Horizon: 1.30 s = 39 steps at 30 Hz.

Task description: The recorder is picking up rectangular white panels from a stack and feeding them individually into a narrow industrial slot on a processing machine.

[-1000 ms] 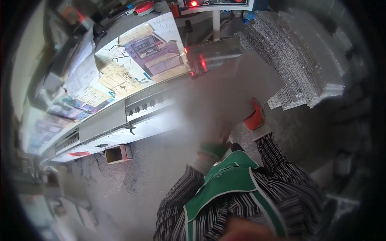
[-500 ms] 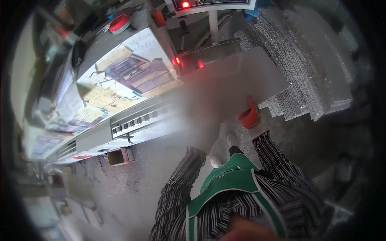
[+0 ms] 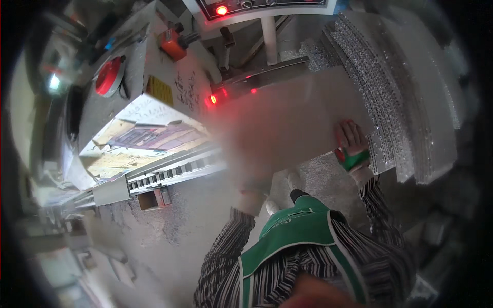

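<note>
Head view: left of the panel stack (image 3: 426, 102), 1 separated grey panel (image 3: 298, 120) is gripped by the right hand (image 3: 352, 139); others are left stacked; blurred left hand's (image 3: 252, 194) state cannot be told.

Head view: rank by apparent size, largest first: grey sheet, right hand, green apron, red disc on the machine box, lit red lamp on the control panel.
1. Grey sheet, though its left part is blurred
2. Green apron
3. Right hand and red disc: too alike to rank
4. Red lamp
</note>
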Tool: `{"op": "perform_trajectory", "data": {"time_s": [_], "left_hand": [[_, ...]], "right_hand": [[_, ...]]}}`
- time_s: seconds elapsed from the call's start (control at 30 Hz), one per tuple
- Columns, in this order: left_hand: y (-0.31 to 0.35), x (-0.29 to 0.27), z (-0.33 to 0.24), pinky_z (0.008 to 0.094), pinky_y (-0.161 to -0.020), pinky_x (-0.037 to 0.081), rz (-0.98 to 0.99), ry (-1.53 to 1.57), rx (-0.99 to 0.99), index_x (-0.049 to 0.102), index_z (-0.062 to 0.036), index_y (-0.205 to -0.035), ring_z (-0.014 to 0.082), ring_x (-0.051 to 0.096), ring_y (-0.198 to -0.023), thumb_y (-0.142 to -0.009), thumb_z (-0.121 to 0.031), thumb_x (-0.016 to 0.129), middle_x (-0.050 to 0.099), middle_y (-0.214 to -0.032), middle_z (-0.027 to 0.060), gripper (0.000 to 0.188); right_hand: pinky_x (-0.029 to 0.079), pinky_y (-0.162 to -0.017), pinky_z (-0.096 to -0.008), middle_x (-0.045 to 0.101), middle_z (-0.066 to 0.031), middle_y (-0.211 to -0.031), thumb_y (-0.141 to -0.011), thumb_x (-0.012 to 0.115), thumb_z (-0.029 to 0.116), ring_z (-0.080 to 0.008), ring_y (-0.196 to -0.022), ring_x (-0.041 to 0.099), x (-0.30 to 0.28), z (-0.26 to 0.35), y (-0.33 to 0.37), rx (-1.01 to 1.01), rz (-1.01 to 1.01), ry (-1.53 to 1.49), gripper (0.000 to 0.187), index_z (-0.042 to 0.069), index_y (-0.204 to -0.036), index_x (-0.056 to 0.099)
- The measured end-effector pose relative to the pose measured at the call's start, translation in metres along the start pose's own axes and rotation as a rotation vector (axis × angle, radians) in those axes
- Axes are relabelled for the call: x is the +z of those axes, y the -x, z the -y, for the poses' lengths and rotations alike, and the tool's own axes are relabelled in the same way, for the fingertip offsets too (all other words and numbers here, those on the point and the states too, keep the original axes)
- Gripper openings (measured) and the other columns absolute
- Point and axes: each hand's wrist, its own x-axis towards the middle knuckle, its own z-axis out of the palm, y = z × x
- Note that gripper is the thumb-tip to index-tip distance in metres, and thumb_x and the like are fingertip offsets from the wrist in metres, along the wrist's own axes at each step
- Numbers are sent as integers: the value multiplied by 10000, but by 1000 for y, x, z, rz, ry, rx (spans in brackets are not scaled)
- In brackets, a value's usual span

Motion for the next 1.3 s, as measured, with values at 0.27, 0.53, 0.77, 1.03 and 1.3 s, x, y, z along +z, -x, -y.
{"op": "perform_trajectory", "data": {"time_s": [0.27, 0.53, 0.77, 1.03, 1.3], "left_hand": [[-13, 2, 8, 555, -1215, 309, 81, 396, -399, 416, -153, -1560, 395, 354, -1488, -874, -253, 683, 342, -1627, 176, 743], [-24, 11, 29, 565, -1216, 293, 117, 119, -217, 435, -173, -1554, 382, 340, -1497, -879, -244, 671, 398, -1594, 152, 719], [-22, 13, 29, 566, -1201, 316, 107, 176, -248, 459, -187, -1540, 362, 356, -1494, -875, -249, 675, 424, -1578, 139, 702], [-23, -4, 44, 562, -1220, 301, 162, 127, -222, 476, -196, -1530, 347, 348, -1503, -889, -216, 649, 427, -1581, 122, 665], [4, 36, 42, 566, -1202, 328, 159, 116, -294, 440, -190, -1552, 350, 318, -1521, -901, -210, 640, 379, -1618, 125, 681]], "right_hand": [[402, -1170, -552, 517, -176, -1500, -882, 635, 221, -384, -1387, 502, 30, -27, -28, -62, 27, -53, 606, 62, -1453, 513], [393, -1167, -570, 482, -186, -1536, -850, 639, 260, -390, -1401, 492, 47, -43, -42, -131, 104, -68, 676, 55, -1474, 480], [462, -1087, -555, 499, -221, -1498, -817, 636, 270, -413, -1364, 515, 36, -48, -52, -225, 240, -16, 659, 20, -1416, 524], [390, -1164, -562, 442, -230, -1547, -838, 636, 324, -412, -1413, 459, 46, -36, -52, -256, 292, -10, 672, 50, -1438, 506], [389, -1164, -551, 426, -215, -1557, -834, 638, 351, -392, -1440, 426, 48, -36, -53, -289, 260, 54, 712, 58, -1463, 473]]}}
